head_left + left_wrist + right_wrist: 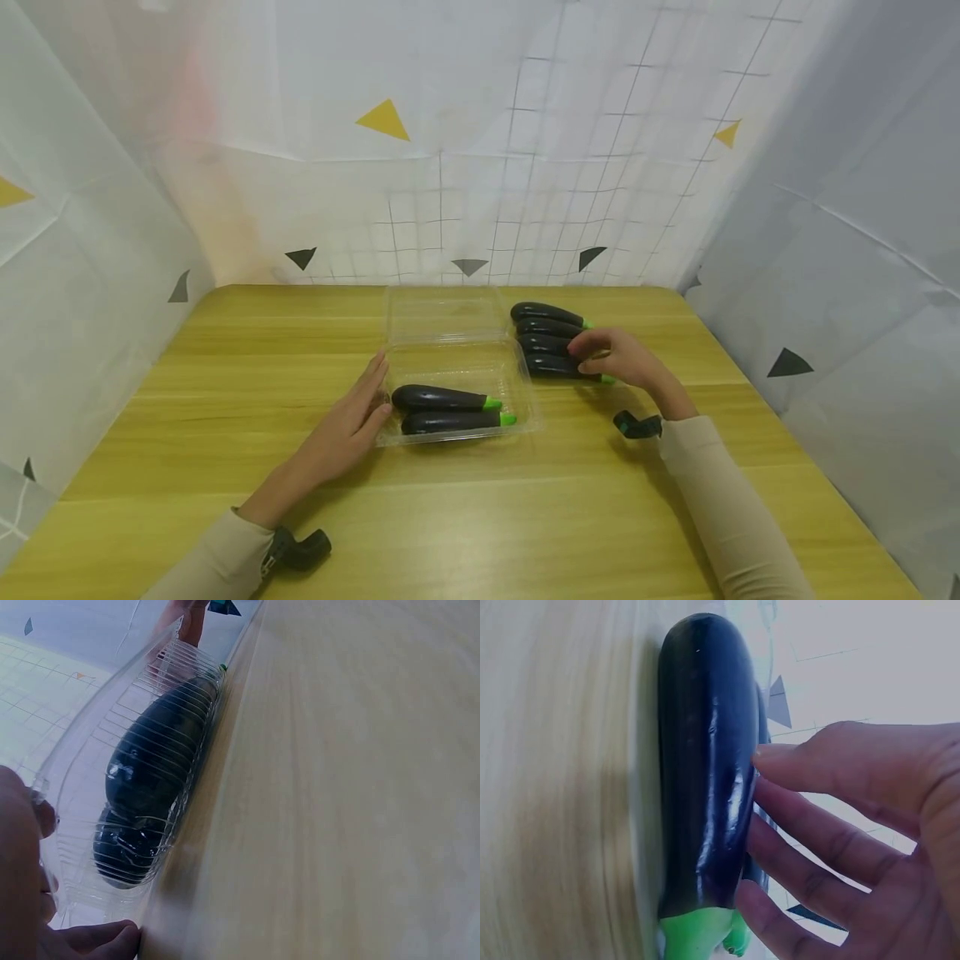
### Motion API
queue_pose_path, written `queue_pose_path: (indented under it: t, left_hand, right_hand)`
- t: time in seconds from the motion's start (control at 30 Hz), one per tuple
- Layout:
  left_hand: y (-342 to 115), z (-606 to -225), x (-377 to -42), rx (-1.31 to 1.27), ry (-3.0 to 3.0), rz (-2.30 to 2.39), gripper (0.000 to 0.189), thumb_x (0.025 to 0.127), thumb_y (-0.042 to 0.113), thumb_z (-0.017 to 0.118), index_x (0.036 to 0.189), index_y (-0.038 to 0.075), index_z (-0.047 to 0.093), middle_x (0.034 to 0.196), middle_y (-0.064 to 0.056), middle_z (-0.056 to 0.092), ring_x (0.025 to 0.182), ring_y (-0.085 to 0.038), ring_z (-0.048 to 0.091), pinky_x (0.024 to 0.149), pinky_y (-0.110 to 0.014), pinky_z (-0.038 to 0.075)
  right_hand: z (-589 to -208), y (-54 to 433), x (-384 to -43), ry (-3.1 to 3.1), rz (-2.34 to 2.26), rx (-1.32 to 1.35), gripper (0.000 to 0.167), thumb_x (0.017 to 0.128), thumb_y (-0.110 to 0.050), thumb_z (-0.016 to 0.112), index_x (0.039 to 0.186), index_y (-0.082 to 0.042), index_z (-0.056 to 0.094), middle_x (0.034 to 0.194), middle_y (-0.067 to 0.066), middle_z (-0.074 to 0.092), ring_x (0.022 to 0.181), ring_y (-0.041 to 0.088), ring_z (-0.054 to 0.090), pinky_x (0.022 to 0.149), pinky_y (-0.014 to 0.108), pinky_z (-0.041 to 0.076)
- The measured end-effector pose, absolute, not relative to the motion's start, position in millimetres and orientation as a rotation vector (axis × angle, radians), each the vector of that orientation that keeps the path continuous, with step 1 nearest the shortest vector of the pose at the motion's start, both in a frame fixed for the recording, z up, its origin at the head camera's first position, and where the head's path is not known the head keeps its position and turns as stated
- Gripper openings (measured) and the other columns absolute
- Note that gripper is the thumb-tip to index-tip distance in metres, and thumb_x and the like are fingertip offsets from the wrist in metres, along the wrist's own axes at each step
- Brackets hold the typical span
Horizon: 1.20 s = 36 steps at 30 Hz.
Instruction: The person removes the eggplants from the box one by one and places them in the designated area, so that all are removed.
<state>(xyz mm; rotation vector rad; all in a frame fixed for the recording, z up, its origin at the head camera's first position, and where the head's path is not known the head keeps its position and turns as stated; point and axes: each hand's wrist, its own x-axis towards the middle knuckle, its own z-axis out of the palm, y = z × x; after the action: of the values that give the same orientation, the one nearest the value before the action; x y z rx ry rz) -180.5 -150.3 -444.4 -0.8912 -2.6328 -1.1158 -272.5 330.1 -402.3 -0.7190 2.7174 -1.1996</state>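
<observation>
Yellowish tabletop (480, 517): right fingers (810, 871) touch an eggplant (701, 772).

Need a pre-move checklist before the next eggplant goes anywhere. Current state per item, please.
1. Lid clear of the opening: ok, folded back behind the container.
2. Room inside: ok, two eggplants lie along the near side, with bare floor behind them.
3. Container steadied: ok, left hand touches its left side.
4. Nearest loose eggplant gripped: cannot tell; right hand has its fingertips at it, but a firm hold isn't clear.
5. Orientation: ok, its green stem end points right, like those inside.
</observation>
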Motion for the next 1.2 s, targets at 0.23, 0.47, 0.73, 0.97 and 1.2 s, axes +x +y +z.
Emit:
queue_pose_path:
  t: [0.23,0.47,0.73,0.97,1.2]
  left_hand:
    - [-150.0,-444.1,-180.5,-0.889,-2.640,-1.119,0.066,0.113,0.022,0.047,0.167,0.006,0.013,0.173,-0.011,0.007,0.155,-0.030,0.017,0.122,-0.051,0.021]
    - [-150.2,-444.9,-180.8,-0.882,-2.634,-1.127,0.066,0.112,0.023,0.047,0.167,0.007,0.013,0.174,-0.008,0.006,0.155,-0.030,0.016,0.122,-0.050,0.019]
    - [-150.8,-446.8,-180.4,-0.875,-2.642,-1.122,0.067,0.113,0.025,0.047,0.168,0.010,0.013,0.174,-0.001,0.003,0.155,-0.028,0.016,0.122,-0.052,0.020]
    - [-150.8,-445.9,-180.8,-0.878,-2.639,-1.129,0.066,0.113,0.024,0.047,0.168,0.008,0.013,0.173,-0.002,0.003,0.156,-0.029,0.015,0.122,-0.051,0.020]
    - [-150.7,-446.2,-180.8,-0.878,-2.635,-1.124,0.066,0.113,0.024,0.047,0.167,0.007,0.014,0.174,-0.005,0.005,0.155,-0.030,0.017,0.121,-0.052,0.021]
  right_hand:
    - [-391.7,323.1,-267.6,2.766,-1.237,-0.684,0.027,0.097,-0.005,0.074,0.122,0.006,0.070,0.118,0.019,0.070,0.108,0.032,0.065,0.092,0.046,0.056]
    - [-370.9,300.0,-259.8,2.781,-1.316,-0.716,0.023,0.100,-0.014,0.073,0.120,-0.002,0.073,0.121,0.021,0.070,0.110,0.027,0.066,0.089,0.039,0.058]
    - [-351.7,261.1,-249.9,2.705,-1.399,-0.836,0.022,0.101,-0.015,0.072,0.121,-0.005,0.074,0.121,0.012,0.072,0.111,0.026,0.068,0.097,0.051,0.053]
    - [-343.3,228.3,-244.4,2.614,-1.394,-0.988,0.020,0.101,-0.013,0.071,0.119,-0.005,0.075,0.119,0.014,0.071,0.108,0.025,0.068,0.096,0.051,0.054]
    - [-345.6,205.7,-244.0,2.574,-1.406,-1.035,0.021,0.101,-0.011,0.071,0.118,0.000,0.074,0.116,0.011,0.073,0.106,0.024,0.069,0.093,0.046,0.056]
